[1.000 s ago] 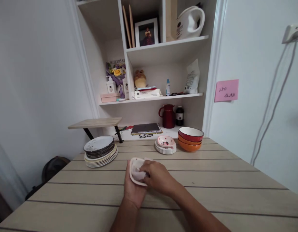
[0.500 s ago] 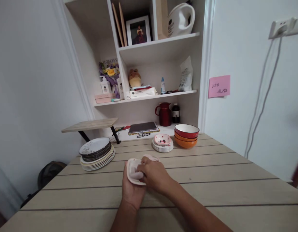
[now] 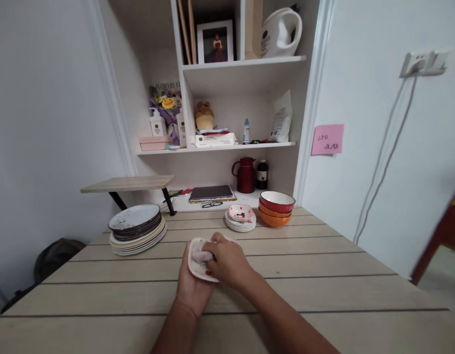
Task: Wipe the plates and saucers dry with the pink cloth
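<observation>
The left hand [image 3: 192, 291] is gripping a small white dish [image 3: 194, 264] from below, holding it tilted just above the middle of the wooden surface [image 3: 323, 275], while the right hand [image 3: 228, 263] is closing over it, pressing what seems to be a pale cloth [image 3: 202, 255] into it, well apart from the stack of plates [image 3: 137, 229].

Table [image 3: 323, 275]: near strip and right half lie open.
Far left: plate stack [image 3: 137, 228], low stand [image 3: 127, 184] behind it.
Far centre: saucer stack [image 3: 241, 220], bowls [image 3: 276, 210] just beside.
Centre: left hand [image 3: 192, 290] and right hand [image 3: 229, 263] around small dish [image 3: 195, 260].
</observation>
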Available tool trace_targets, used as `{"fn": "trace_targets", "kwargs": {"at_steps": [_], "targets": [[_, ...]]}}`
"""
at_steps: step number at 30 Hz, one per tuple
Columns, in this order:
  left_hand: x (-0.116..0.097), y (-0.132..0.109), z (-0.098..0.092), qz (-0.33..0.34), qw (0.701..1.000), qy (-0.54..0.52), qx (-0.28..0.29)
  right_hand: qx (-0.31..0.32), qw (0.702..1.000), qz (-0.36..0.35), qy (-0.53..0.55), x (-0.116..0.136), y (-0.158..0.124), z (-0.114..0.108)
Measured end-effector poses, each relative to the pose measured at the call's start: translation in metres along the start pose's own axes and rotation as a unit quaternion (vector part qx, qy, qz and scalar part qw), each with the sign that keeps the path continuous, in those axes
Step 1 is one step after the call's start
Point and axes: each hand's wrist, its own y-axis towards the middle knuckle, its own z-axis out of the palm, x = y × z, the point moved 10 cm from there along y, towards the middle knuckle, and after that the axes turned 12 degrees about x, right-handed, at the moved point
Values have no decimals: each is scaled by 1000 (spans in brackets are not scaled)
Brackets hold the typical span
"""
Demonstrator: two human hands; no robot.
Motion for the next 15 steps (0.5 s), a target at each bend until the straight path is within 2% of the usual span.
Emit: {"fn": "trace_targets", "kwargs": {"at_steps": [2,4,7,9,12,15], "targets": [[-6,-2,-1,12,1000,-6,-5,43,997,-61,-12,15,-5,2],[-9,-3,-1,15,1000,-9,1,78,988,-133,22,28,-11,2],[-2,-2,0,1,1000,-14,16,79,972,-179,129,30,-12,-3],[7,0,2,-14,999,-25,24,29,975,-137,173,14,-5,-8],[17,1,5,-29,999,-36,30,-44,991,-23,121,-12,2,-9],[11,0,8,-8,999,-31,28,-21,999,14,38,-12,2,-4]]}}
